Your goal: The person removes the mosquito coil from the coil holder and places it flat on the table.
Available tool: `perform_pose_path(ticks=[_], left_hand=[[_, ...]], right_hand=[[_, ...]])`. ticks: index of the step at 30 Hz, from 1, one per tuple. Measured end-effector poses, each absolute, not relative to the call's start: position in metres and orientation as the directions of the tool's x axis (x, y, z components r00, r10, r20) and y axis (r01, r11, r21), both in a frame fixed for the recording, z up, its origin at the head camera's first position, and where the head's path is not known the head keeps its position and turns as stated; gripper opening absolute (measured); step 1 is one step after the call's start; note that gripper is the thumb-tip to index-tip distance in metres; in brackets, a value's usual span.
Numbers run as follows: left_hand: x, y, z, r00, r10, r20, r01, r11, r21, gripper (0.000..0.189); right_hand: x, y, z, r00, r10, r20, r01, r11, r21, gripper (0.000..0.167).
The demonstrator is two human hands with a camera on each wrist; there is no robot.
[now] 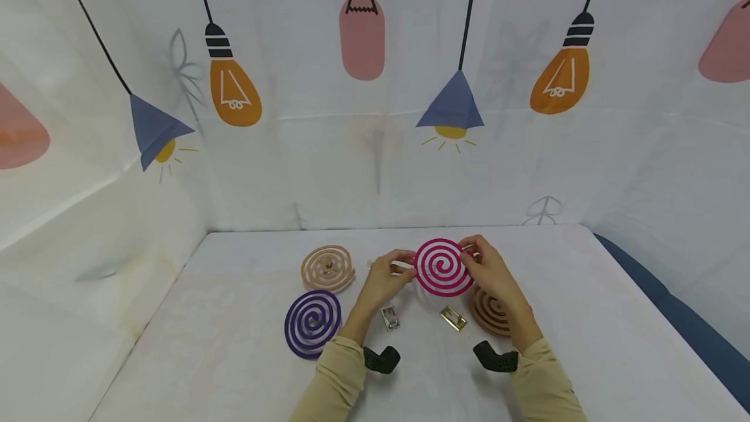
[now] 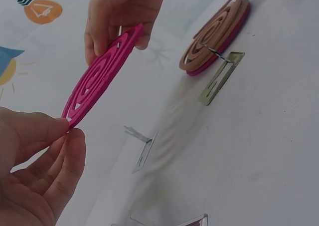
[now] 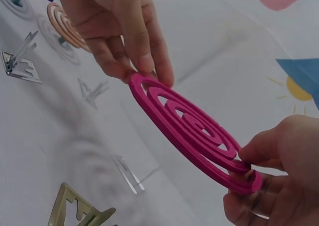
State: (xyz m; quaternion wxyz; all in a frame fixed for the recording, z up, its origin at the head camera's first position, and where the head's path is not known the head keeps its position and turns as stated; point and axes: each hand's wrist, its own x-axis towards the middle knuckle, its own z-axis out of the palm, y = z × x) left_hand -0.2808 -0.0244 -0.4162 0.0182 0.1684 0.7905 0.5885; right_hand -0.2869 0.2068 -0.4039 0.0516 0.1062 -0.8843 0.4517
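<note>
Between both hands a pink spiral mosquito coil [image 1: 442,268] is held up above the table, its flat face towards the head camera. My left hand [image 1: 385,280] pinches its left edge between thumb and fingers. At the opposite edge, my right hand [image 1: 491,271] grips the rim, thumb on one face and fingers behind. Below the coil lie a gold metal coil stand [image 1: 454,318] and a silver one [image 1: 390,318], each with a bent-up prong. Another thin silver stand [image 2: 144,153] shows in the left wrist view.
Left of the hands, a tan coil [image 1: 328,268] sits behind a dark purple coil [image 1: 313,324]. Brown coils [image 1: 491,312] lie under my right forearm, stacked over a pink one in the left wrist view. A white sheet with printed lamps [image 1: 375,168] hangs behind the white table [image 1: 234,318].
</note>
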Motion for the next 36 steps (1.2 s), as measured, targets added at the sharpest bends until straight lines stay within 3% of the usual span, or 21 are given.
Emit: perform_pose_path(ticks=[12,36], left_hand=[[-0.286,-0.018,-0.43,-0.939,0.29,0.182,0.285,0.366,0.886,0.032],[-0.283,-0.006,-0.435,-0.908,0.367,0.203,0.348,0.389,0.853,0.031]], right_hand=[[-0.285,0.213,-0.401,-0.976,-0.132,0.175,-0.219,0.609,-0.762,0.023],[-0.281,0.228,-0.395,-0.979,-0.163,0.12,-0.195,0.609,-0.769,0.023]])
